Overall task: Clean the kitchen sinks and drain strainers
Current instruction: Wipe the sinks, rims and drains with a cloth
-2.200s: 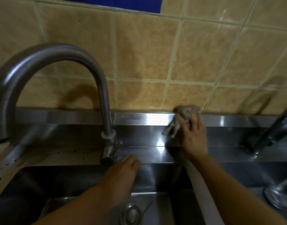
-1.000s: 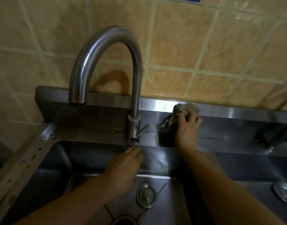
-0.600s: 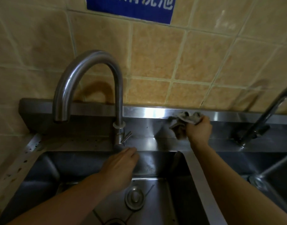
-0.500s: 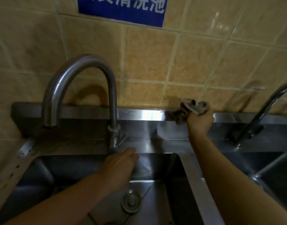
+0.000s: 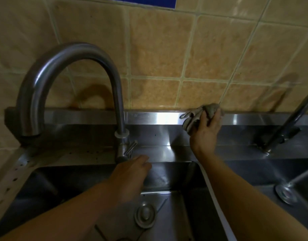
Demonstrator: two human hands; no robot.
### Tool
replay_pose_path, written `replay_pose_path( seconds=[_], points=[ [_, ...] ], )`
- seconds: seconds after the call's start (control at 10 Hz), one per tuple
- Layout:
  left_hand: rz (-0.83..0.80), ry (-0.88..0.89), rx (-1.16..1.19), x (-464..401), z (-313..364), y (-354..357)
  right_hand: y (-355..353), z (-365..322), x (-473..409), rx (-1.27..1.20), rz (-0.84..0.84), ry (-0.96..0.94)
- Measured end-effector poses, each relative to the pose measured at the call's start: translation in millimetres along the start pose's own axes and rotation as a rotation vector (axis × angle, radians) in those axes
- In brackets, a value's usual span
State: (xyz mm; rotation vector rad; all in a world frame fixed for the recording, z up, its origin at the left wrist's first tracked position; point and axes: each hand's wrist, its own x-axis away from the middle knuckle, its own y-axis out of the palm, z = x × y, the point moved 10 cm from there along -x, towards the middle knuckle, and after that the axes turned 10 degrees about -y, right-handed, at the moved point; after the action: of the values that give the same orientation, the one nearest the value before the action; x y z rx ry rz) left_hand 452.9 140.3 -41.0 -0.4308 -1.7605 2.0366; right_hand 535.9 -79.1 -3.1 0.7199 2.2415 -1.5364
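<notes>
stainless steel double sink (image 5: pixel 167 173): right hand (image 5: pixel 205 133) fingers clench a crumpled grey rag (image 5: pixel 195 117) against the rear ledge, for wiping. left hand (image 5: pixel 130 173) rests released on the left basin's rear edge by the curved faucet (image 5: pixel 118 94), likely bracing. round strainer (image 5: pixel 145 215) sits below.

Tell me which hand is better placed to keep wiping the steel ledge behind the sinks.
Right: the right hand already grips the cloth against the ledge; the left hand is empty, resting on the basin edge.

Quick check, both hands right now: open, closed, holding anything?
Left hand: open, empty, resting flat on the sink rim.
Right hand: closed on a grey rag, pressed to the steel backsplash.
</notes>
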Motion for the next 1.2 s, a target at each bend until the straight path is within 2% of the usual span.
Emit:
replay_pose_path(
  seconds=[0.1, 0.2, 0.3, 0.4, 0.5, 0.6, 0.7, 0.8, 0.9, 1.0, 1.1, 1.2],
  points=[
    [0.016, 0.019, -0.020, 4.2, -1.9, -3.4, 13.0, -40.1, 3.7, 0.038, -0.015, -0.152],
    [0.003, 0.005, -0.039, 10.9, -12.7, -0.8, 26.1, -98.0, 13.1, -0.021, 0.036, -0.368],
    [-0.001, 0.010, -0.059, 15.3, -18.9, 1.8, 36.9, -141.6, 23.2, -0.050, 0.007, -0.541],
    [-0.030, 0.054, -0.102, 10.7, -12.8, 10.5, 38.0, -156.3, 24.4, -0.035, 0.025, -0.734],
    [-0.074, 0.026, -0.108, 1.8, -8.8, 22.4, 31.2, -127.9, 23.8, 0.075, 0.100, -0.842],
    [-0.126, -0.055, -0.045, -2.8, -9.5, 36.2, 14.5, -56.2, 14.0, 0.121, 0.216, -0.642],
    [-0.175, -0.148, -0.084, -4.2, -15.6, 48.4, 7.5, -3.3, 10.3, 0.158, 0.197, -0.433],
    [-0.229, -0.228, -0.129, -0.1, -25.2, 61.9, 10.5, -37.1, 19.2, 0.233, 0.262, -0.530],
    [-0.189, -0.174, -0.120, -1.5, -23.5, 61.9, 30.7, -109.0, 41.6, -0.059, 0.191, -0.815],
    [-0.219, -0.150, -0.149, -3.2, -23.9, 62.7, 62.3, -162.8, 68.8, -0.050, 0.041, -1.055],
    [-0.220, -0.172, -0.114, -5.6, -29.2, 61.8, 78.2, -166.9, 71.0, 0.038, -0.062, -1.137],
    [-0.219, -0.182, -0.108, -4.9, -27.1, 63.9, 59.8, -149.0, 65.9, 0.125, 0.025, -1.223]
  ],
)
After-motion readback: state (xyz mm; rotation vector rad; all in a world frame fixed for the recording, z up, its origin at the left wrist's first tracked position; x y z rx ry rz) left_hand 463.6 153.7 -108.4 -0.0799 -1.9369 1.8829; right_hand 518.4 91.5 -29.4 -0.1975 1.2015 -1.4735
